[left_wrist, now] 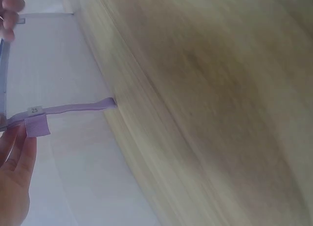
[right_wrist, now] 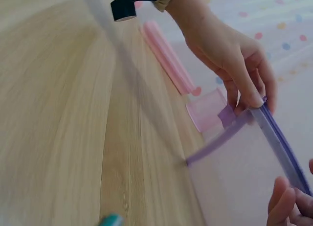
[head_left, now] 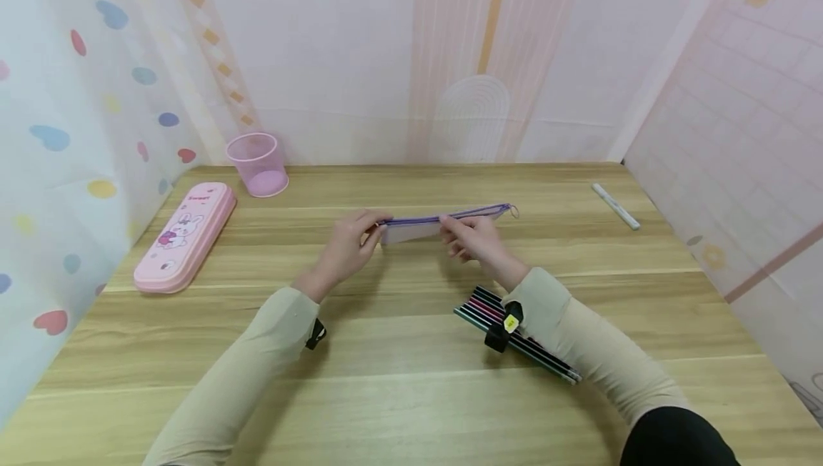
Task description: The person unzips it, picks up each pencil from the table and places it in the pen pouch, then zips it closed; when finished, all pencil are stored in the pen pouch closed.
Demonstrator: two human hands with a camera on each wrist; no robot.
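A translucent zipper pouch [head_left: 408,232] with purple edging stands upright, its zipper along the top. My left hand [head_left: 343,248] pinches the pouch's left top corner, beside a purple tab and a small label reading 25 in the left wrist view. With thumb and fingers, my right hand [head_left: 479,241] pinches the zipper edge right of the middle. A small ring [head_left: 514,211] hangs at the zipper's right end. In the right wrist view, the pouch's lower edge [right_wrist: 195,187] reaches down to the tabletop. Whether the zipper is undone cannot be told.
Several dark pencils and a red one [head_left: 485,309] lie side by side under my right wrist. A pink pencil case [head_left: 186,237] lies at the left, near a pink see-through cup [head_left: 257,166]. Far right is a white pen [head_left: 615,206]. Patterned curtains border the wooden table [head_left: 386,380].
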